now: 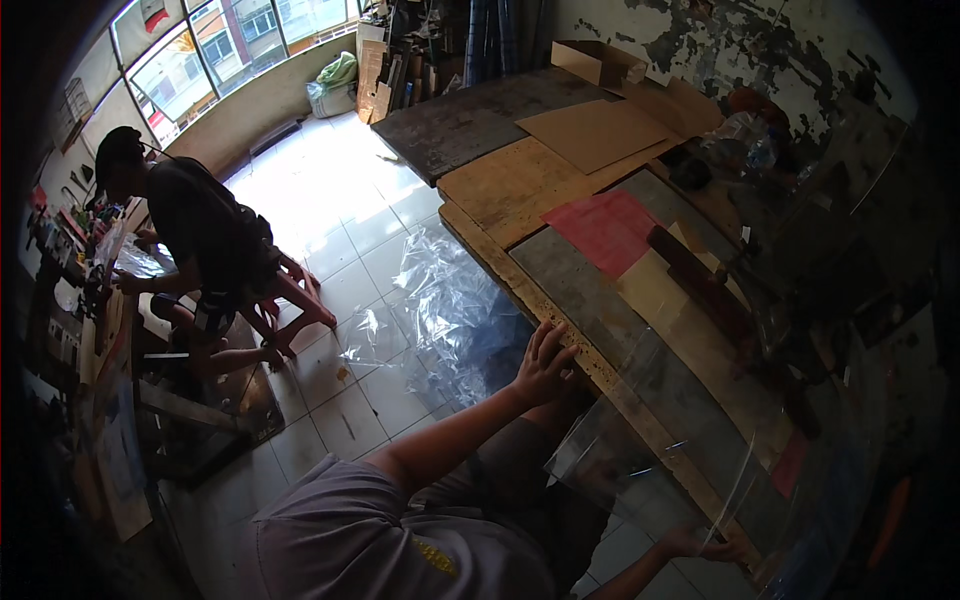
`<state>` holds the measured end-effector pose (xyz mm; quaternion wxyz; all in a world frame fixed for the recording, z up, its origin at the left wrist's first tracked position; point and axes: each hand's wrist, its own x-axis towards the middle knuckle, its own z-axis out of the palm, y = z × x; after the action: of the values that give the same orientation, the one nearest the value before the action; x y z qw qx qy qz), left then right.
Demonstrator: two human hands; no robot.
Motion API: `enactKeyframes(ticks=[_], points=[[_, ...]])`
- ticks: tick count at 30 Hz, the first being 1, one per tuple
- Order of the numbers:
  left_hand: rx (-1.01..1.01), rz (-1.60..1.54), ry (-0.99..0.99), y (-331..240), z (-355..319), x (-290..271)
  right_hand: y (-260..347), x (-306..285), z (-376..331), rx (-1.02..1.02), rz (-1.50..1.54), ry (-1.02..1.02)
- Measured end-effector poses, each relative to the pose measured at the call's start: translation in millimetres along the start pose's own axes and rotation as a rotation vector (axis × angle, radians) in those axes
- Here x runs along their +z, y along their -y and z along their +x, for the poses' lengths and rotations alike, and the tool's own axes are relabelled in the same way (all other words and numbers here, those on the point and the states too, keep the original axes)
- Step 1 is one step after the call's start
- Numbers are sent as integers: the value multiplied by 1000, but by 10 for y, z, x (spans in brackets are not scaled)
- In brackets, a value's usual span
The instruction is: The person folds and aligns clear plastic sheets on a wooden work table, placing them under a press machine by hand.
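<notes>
At the near edge of the worktable (560,310), my left hand (547,362) rests with its fingers apart and nothing in them. A clear plastic sheet (640,465) lies over the tabletop and droops past its edge, between my two hands. My right hand (700,543) is lower right, by the table edge, its fingers closed on the sheet's near side; dim light and the film partly blur them. Beyond the sheet, a long dark red bar (700,285) runs along the table over a strip of tan paper (665,310). A red sheet (605,230) lies to its left.
A heap of clear plastic film (455,310) covers the floor left of the table. Flat cardboard (595,133) and an open cardboard box (598,65) sit at the table's far end. Another person (200,220) works at a bench on the left, beside a red stool (305,300).
</notes>
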<state>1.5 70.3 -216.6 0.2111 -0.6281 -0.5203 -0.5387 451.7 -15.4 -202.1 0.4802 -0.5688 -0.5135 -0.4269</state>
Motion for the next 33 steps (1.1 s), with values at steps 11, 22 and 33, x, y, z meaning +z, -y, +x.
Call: enactKeyframes(ticks=[11, 22, 33], points=[[-7, -22, 31, 13, -19, -14, 87, -17, 90, -10, -26, 19], [21, 1, 6, 60, -25, 14, 176, -9, 140, 34, -28, 6], [33, 12, 18, 75, -62, 15, 172, -33, 107, 24, -90, 25]])
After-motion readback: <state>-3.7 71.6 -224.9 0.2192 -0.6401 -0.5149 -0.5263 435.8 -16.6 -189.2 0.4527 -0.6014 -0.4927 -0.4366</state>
